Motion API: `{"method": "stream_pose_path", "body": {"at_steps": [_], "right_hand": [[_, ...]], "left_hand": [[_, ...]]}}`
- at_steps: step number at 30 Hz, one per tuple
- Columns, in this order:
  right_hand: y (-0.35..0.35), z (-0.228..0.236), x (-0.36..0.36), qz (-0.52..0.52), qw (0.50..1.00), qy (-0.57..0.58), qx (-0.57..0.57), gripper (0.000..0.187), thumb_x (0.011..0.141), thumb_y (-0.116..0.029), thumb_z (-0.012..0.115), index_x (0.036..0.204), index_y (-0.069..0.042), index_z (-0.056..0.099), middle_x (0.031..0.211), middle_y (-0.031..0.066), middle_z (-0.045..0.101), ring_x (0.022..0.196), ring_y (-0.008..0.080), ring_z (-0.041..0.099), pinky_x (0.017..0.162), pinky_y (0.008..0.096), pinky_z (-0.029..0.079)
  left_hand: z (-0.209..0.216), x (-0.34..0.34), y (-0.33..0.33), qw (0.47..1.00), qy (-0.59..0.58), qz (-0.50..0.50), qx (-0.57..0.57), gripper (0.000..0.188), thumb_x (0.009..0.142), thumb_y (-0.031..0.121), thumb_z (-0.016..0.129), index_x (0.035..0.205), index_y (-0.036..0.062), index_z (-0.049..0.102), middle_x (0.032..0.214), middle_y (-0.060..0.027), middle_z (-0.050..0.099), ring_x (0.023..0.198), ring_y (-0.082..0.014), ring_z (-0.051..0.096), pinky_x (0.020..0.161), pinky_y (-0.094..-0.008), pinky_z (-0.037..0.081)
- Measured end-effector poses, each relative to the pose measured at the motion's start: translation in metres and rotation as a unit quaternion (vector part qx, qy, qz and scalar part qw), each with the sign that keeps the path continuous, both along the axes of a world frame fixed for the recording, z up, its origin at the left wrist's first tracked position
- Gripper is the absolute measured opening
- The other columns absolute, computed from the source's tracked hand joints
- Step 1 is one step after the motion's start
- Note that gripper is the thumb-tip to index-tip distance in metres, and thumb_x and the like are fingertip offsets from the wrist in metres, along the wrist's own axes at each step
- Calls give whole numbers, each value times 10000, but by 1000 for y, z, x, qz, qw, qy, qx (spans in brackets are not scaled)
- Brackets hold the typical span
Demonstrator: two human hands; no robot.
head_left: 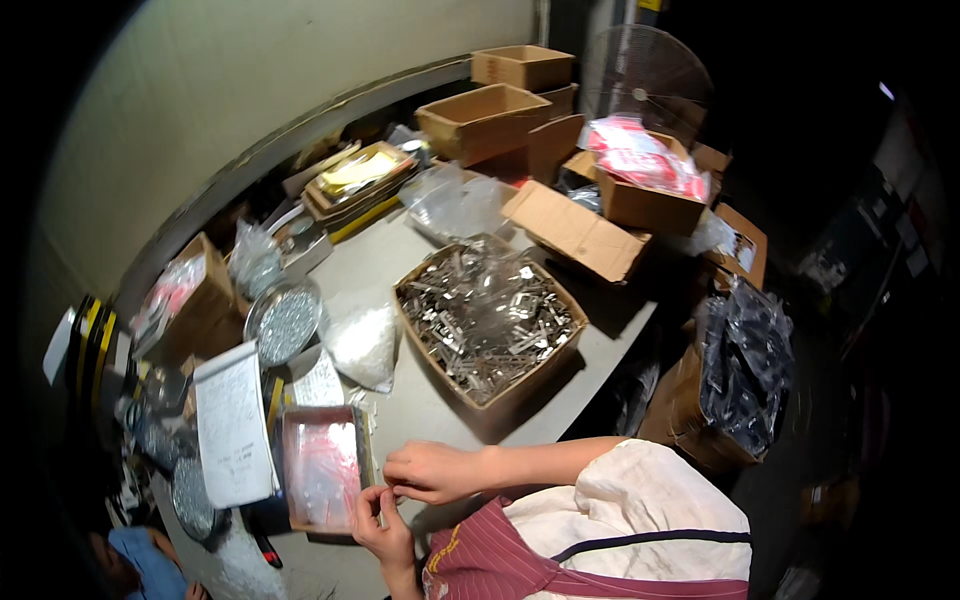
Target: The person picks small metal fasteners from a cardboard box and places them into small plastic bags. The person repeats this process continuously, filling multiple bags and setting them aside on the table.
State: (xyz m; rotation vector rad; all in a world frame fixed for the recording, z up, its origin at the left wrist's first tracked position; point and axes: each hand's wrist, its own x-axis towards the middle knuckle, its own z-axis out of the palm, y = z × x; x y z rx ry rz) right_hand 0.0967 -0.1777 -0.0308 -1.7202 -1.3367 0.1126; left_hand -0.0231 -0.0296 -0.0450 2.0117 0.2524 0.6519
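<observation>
My right hand [430, 472] reaches in from the right with its fingers bent and pressed together. Just below it, my left hand [386, 538] has its thumb and fingers pinched close. The fingertips of both hands meet, and whatever they hold is too small or hidden to make out. Beside them, to the left, stands a shallow tray [364, 450] holding clear plastic bags with red print [322, 470]. Farther off, a cardboard box [490, 408] is heaped with small shiny metal parts [480, 320].
A bag of white pieces [362, 345], a round bowl of small metal pieces [284, 322] and a handwritten notepad [235, 425] lie left. Cartons [482, 115] and a fan [645, 85] stand behind. A box with dark plastic [745, 370] sits right. Another person's blue sleeve [145, 560] shows lower left.
</observation>
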Motion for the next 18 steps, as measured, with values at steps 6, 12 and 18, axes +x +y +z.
{"method": "stream_pose_path", "body": {"at_steps": [6, 12, 18], "right_hand": [[26, 13, -15, 80, 997, 7, -20, 175, 850, -165, 649, 868, -41, 527, 831, 144, 555, 787, 381, 549, 720, 452, 431], [62, 22, -32, 166, 983, 65, -36, 94, 824, -90, 663, 869, -53, 590, 789, 111, 591, 745, 324, 586, 743, 420, 462], [121, 7, -50, 296, 946, 48, -125, 132, 876, -151, 686, 891, -30, 636, 796, 129, 633, 762, 308, 634, 699, 420, 498]], "left_hand": [[-2, -35, 14, 997, -16, 34, -67, 29, 945, -6, 612, 934, -32, 618, 814, -101, 685, 740, -155, 664, 695, -300, 540], [7, -81, 42, 962, -60, 79, -256, 89, 1021, 25, 507, 1040, -29, 575, 979, -107, 690, 894, -137, 655, 843, -277, 516], [-13, -138, 51, 834, -42, 353, -422, 182, 1106, 183, 380, 1055, 72, 515, 792, 2, 575, 681, -91, 520, 666, -265, 458]]}}
